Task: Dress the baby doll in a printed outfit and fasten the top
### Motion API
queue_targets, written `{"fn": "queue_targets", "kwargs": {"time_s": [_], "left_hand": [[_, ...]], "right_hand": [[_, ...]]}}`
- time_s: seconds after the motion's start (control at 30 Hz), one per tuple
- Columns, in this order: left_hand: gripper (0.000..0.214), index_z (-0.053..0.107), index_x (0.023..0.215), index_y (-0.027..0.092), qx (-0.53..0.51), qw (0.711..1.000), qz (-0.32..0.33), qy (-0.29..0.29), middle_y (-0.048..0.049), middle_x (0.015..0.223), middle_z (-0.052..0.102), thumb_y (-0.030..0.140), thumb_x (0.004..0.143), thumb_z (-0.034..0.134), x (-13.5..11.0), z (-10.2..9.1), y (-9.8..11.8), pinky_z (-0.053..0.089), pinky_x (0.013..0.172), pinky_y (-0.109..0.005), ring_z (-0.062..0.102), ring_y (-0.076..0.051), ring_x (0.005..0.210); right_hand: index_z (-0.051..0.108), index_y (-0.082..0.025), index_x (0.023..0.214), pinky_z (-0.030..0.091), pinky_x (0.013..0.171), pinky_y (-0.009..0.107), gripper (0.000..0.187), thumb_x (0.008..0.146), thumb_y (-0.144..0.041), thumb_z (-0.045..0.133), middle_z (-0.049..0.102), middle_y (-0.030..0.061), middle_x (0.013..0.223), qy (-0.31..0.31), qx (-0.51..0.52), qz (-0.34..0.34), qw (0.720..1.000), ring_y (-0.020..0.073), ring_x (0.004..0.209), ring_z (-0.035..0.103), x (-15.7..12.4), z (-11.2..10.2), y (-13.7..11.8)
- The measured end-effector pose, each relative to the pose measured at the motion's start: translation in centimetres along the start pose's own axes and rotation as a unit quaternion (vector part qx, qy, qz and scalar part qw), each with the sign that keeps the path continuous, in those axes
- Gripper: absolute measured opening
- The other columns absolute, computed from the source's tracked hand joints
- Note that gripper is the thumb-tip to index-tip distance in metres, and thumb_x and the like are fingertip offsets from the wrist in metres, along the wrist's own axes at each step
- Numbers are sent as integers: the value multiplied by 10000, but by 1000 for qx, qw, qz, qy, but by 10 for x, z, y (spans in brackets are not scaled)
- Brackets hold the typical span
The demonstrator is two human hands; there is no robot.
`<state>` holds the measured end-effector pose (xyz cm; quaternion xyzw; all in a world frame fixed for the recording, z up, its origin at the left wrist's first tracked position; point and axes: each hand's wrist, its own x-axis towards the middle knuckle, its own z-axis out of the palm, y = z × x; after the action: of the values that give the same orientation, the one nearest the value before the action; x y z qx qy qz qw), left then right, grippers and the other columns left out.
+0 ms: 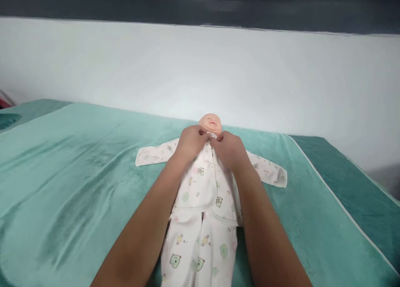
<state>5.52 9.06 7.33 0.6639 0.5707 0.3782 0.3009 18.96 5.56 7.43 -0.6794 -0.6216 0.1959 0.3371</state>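
A baby doll (pixel 211 122) lies on its back on a teal blanket (pixel 78 174), dressed in a white printed top (pixel 203 183) and matching trousers (pixel 200 245). Its sleeves are spread out to both sides. My left hand (pixel 190 141) and my right hand (pixel 229 148) meet at the doll's neck. Both have their fingers curled and pinched on the collar of the top, just below the doll's chin. My forearms run down over the doll's body and hide parts of the top and trousers.
The teal blanket covers a bed with a white-piped edge (pixel 328 195) on the right, and darker teal bedding (pixel 359 195) beyond it. A pale wall (pixel 200 70) rises behind the bed. A reddish object (pixel 3 98) shows at the far left edge.
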Motion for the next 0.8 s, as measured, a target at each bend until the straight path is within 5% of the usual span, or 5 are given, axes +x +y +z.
{"fn": "queue_targets", "kwargs": {"time_s": [0.17,0.33,0.47,0.8], "left_hand": [[63,674,805,195,-37,999,21,11,-34,867,729,227,828,624,-3,4,-4,435,712,-292,629,-171,789],[76,663,811,178,-175,984,31,21,-32,852,715,248,830,638,-6,6,-5,452,736,-288,617,-153,766],[102,674,822,165,-272,962,10,36,-28,810,697,266,816,660,-7,8,-1,454,709,-271,600,-135,725],[111,705,828,174,-266,963,15,34,-64,907,744,276,786,701,-7,11,-12,496,805,-320,667,-180,837]], "right_hand": [[502,-218,612,328,576,296,229,816,-296,570,512,-21,606,4,101,-7,995,134,582,414,12,0,8],[618,-195,699,361,574,264,164,770,-343,628,520,-42,612,32,318,7,948,111,575,430,14,5,8],[661,-188,743,369,566,253,168,752,-356,664,530,-46,603,42,347,-6,937,104,557,424,16,11,5],[701,-193,800,396,585,249,183,747,-368,683,563,-33,656,29,394,4,919,106,580,449,12,15,13]]}}
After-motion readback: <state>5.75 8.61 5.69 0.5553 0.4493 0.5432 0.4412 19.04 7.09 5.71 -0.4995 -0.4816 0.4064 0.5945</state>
